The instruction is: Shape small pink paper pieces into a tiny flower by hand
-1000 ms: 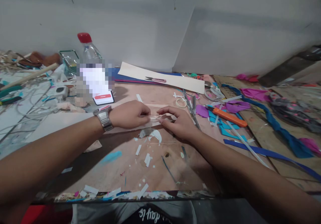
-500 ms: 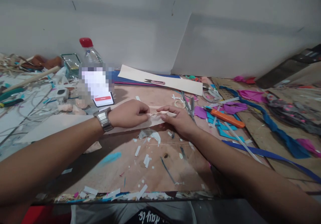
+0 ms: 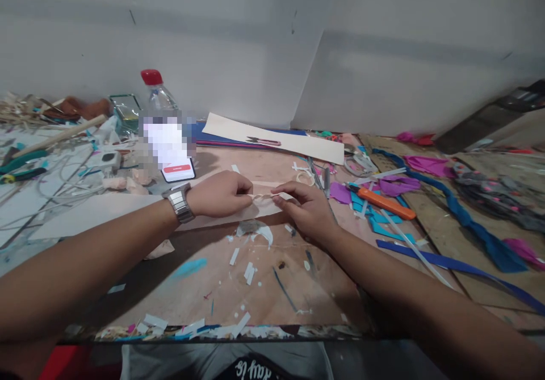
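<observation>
Left of centre, the left hand [image 3: 219, 195] reaches in palm down, pinching a pale strip [image 3: 264, 197] at mid-frame; the right hand [image 3: 310, 208] pinches it too, fingers bent. Below, the worktop [image 3: 179, 295] runs to a scrap-lined front edge. The strip looks narrower than half a second ago.

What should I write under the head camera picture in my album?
Left hand and right hand pinch a pale strip over a scrap-strewn worktable.

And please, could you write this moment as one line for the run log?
left grip: pinches pale strip | right grip: pinches same strip | strip: over pale sheet, contact unclear | orange cutter: lies to the right
</observation>
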A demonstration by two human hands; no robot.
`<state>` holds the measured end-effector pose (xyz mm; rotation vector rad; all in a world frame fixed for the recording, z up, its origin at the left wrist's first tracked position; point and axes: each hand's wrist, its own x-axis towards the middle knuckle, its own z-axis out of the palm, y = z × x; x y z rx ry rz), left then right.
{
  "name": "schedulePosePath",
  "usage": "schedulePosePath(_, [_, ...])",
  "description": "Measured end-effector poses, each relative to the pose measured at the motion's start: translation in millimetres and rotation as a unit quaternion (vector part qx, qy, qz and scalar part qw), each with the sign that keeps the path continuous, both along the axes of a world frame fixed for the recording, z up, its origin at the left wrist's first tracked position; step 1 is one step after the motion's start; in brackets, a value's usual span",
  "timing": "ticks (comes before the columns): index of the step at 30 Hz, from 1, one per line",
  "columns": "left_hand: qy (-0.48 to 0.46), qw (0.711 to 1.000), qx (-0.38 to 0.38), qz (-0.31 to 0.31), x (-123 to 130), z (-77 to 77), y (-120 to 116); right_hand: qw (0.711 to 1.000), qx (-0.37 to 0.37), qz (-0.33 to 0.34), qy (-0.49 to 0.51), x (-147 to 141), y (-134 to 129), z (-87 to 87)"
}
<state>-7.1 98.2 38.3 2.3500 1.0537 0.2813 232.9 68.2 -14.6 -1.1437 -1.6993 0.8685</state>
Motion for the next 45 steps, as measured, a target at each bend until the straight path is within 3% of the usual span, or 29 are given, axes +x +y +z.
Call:
schedulePosePath(8, [-0.007,0.998,-0.031,-0.048,2.2,-1.1,-2.0,0.998,-0.058,-0.015,0.026,-1.4,-0.5,-1.1])
schedulePosePath(12, [-0.012,0.998,-0.042,-0.043,2.7,-1.4,-1.4,0.996,-0.033,-0.008,0.084,-2.9,0.1,-4.4])
schedulePosePath(24, [-0.014,0.998,-0.052,-0.033,0.9,-2.6,-0.1,0.997,0.01,-0.04,0.065,1.0,2.2,-5.3])
schedulePosePath(30, [-0.013,0.998,-0.06,-0.033,-1.3,-4.9,3.4,0.994,0.049,-0.006,0.095,1.6,3.5,-10.5])
schedulePosePath(38, [-0.004,0.998,-0.056,-0.036,-1.4,-4.9,3.4,0.979,0.197,0.003,-0.042,4.9,0.6,-0.2])
schedulePosePath(45, [-0.011,0.998,-0.063,-0.028,-1.5,-6.9,4.0,0.977,0.211,0.013,-0.039,6.0,-1.7,1.3])
